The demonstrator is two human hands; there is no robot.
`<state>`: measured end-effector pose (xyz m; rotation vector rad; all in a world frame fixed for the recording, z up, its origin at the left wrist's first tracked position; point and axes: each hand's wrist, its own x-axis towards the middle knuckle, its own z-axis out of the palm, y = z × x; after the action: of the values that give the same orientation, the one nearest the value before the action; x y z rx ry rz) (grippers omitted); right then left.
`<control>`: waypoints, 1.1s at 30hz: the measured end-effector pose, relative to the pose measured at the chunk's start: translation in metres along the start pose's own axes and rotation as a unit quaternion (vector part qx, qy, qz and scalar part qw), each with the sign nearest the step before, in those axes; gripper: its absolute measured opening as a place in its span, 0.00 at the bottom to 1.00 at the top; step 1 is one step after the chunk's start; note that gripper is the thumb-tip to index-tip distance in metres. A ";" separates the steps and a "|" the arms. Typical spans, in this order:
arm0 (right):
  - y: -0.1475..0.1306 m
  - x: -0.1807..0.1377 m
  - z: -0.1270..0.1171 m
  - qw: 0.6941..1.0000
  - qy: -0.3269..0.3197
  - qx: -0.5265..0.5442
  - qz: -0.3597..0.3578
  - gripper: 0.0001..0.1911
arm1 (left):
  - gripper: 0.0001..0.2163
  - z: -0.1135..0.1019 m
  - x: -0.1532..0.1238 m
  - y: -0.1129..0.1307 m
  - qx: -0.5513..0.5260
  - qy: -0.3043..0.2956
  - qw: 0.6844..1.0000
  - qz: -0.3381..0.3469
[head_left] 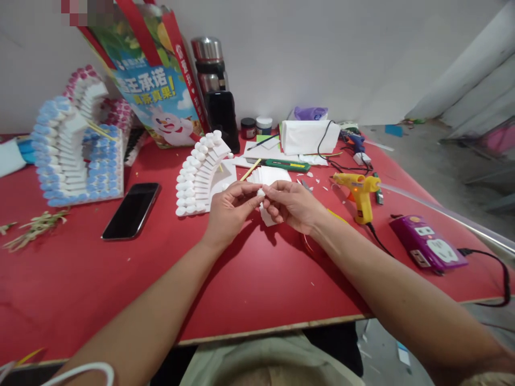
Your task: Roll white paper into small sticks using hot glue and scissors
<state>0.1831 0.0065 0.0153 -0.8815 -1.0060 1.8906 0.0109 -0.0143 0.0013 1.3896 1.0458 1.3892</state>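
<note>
Between the fingertips of my left hand [233, 206] and my right hand [290, 202] is a small white piece [261, 192], pinched from both sides; its exact kind is too small to make out. Just beyond my left hand stands a curved white model [197, 179], its stepped outer side covered with rounded white tips. A stack of white paper [273, 175] lies behind my fingers, partly hidden by them. Close by are a thin yellowish stick [251, 169] and a green utility knife [281, 164].
A yellow glue gun [358, 190] with a lit orange light stands right, near a purple power strip [428, 244]. Left are a phone [131, 210] and a blue-and-white model [80, 155]. Behind stand a shopping bag [161, 91], a steel flask [209, 64] and paint jars [248, 128].
</note>
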 end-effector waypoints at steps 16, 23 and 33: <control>0.001 0.003 -0.002 0.987 0.065 -0.125 -0.071 0.15 | 0.12 -0.002 0.001 0.008 0.223 -0.025 0.964 0.142; 0.002 0.007 -0.009 0.989 0.061 -0.088 -0.104 0.15 | 0.12 0.002 0.003 0.005 -0.028 0.011 0.997 -0.075; 0.003 0.004 -0.008 0.991 0.033 -0.100 -0.079 0.16 | 0.13 0.000 0.005 -0.001 -0.092 0.031 0.987 -0.126</control>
<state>0.1873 0.0120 0.0085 -0.9426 -1.2035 1.6381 0.0110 -0.0096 0.0014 1.0479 1.0648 1.3104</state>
